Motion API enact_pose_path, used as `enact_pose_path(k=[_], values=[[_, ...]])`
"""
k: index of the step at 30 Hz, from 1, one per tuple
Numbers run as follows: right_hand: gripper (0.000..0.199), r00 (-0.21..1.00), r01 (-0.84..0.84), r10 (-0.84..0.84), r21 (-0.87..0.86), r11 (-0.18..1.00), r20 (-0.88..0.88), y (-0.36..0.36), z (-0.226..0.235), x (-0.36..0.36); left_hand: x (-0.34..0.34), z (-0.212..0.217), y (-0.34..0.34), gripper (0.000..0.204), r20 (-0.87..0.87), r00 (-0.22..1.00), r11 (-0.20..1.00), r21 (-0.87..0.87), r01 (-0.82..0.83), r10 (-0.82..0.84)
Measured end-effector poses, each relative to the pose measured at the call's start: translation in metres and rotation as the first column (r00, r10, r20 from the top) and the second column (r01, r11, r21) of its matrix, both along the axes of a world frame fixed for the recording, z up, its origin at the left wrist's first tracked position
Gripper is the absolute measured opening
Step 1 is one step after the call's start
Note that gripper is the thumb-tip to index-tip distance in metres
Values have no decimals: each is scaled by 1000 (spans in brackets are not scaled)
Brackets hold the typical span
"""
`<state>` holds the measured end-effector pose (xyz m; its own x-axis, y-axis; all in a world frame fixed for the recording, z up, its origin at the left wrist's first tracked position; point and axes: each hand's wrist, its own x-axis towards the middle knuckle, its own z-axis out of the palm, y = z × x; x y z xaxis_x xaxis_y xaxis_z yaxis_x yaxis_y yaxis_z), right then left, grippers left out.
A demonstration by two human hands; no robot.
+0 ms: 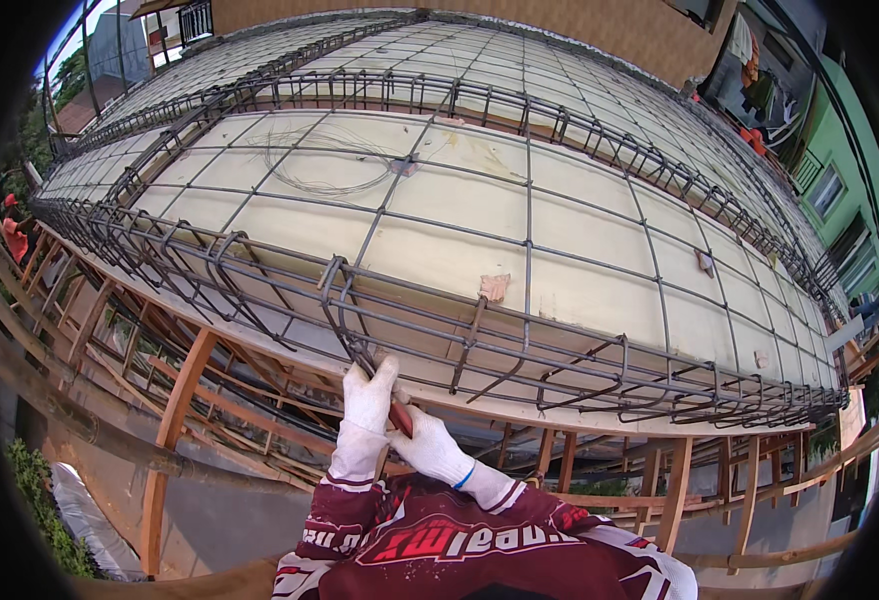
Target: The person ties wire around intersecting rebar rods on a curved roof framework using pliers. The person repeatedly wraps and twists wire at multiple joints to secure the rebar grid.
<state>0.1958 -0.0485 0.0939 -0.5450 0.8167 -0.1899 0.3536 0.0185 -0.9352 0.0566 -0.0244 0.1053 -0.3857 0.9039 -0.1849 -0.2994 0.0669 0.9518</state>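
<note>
At the near edge of a rebar mat, my left hand (368, 408), in a white glove, is closed at the lower end of a steel stirrup (334, 300). Several bent bars come together just above its fingers. My right hand (434, 449), also gloved in white, is closed around a tool with a reddish-brown handle (401, 418), just beside the left hand. The tool's working end is hidden by the left hand. Long bars of the edge beam cage (550, 345) run to both sides of my hands.
The rebar grid (528, 200) lies over pale formwork panels (460, 200). On it are a loose coil of thin wire (325, 185) and a broken chip (495, 288). Wooden posts (178, 400) and a bamboo pole (110, 440) stand below the edge. A person in red (15, 228) is at far left.
</note>
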Motion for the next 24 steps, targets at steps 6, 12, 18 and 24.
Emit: enact_pose_path(k=[6,12,18,24], values=[[34,388,-906,-404,-424,0,-828,8,-22,9,-10,19,-9,26,509,857,996,15,84,-80],[61,969,-239,216,-239,941,-118,4,-4,8,-15,15,8,26,446,895,987,-126,101,-34],[63,977,79,-143,353,932,158,-9,10,5,17,3,23,21,194,952,970,-103,-222,239],[33,983,-22,6,-82,996,-184,5,-13,8,-9,11,3,31,79,996,998,-37,42,-39]])
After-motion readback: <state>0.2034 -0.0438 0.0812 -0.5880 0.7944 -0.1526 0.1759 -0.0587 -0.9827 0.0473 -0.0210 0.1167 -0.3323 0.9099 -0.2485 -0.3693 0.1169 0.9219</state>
